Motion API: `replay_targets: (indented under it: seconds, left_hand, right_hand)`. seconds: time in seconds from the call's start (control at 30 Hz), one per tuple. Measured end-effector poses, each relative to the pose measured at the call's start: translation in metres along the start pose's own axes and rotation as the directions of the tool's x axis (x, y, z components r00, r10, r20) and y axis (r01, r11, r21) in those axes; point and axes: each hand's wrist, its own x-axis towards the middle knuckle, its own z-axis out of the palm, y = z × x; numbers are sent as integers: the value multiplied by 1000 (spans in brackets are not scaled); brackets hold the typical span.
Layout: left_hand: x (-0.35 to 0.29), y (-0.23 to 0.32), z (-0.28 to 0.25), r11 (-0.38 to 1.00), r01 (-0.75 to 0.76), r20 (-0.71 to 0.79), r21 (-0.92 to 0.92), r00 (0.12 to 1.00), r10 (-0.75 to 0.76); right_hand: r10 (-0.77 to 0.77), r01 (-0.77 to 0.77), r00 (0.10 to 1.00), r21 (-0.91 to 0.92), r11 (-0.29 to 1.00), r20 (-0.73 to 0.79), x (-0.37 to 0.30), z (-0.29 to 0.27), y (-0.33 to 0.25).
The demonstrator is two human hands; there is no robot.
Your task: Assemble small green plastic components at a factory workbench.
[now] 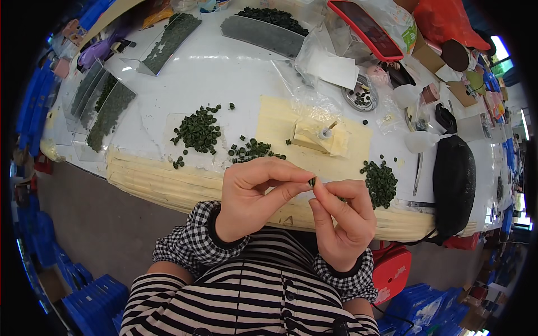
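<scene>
Small green piece [312, 182] is what my fingers are holding above the table's near edge, so tiny between the tips that I can't make out its full shape. At the far left, clear trays [112, 110] are standing with dark bits inside, too small and blurred for me to count. Next, one green heap [197, 130] is lying loose on the tabletop; beside it, a middle heap [251, 150] is partly hiding behind my left hand [253, 193]. That hand's thumb and forefinger are pinching the piece, while its other fingers are mostly hiding behind them. Beyond, a pale block [311, 138] is bearing an upright peg. My right hand [346, 221] is bringing its forefinger tip up to the piece; I can't tell whether it is gripping too. Something green is peeking between its fingers, held or merely behind, I can't say. Further right, another heap [381, 183] is spreading, a red stool [392, 271] is showing only partly past my sleeve, and a black bag [455, 187] is lying at the table's side.
</scene>
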Motion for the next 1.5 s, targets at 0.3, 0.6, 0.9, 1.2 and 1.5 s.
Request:
replay_targets:
  seconds: [0.3,0.6,0.9,1.2,1.5]
  left_hand:
    - [0,0,-1,997,40,15,-64,999,-39]
    - [1,0,-1,992,50,29,-117,998,-47]
    - [1,-3,-3,997,29,29,-73,999,-27]
    - [3,-3,-3,1000,-4,28,-25,1000,5]
    - [3,0,-3,1000,15,26,12,1000,-15]
  right_hand:
    - [-31,30,999,26,999,20,2,-1,3]
    - [-81,81,996,17,997,22,2,-2,9]
    - [-82,81,996,33,996,20,1,-1,12]
    - [-61,60,998,30,998,24,2,0,10]
    - [-41,40,999,32,999,33,1,-1,8]
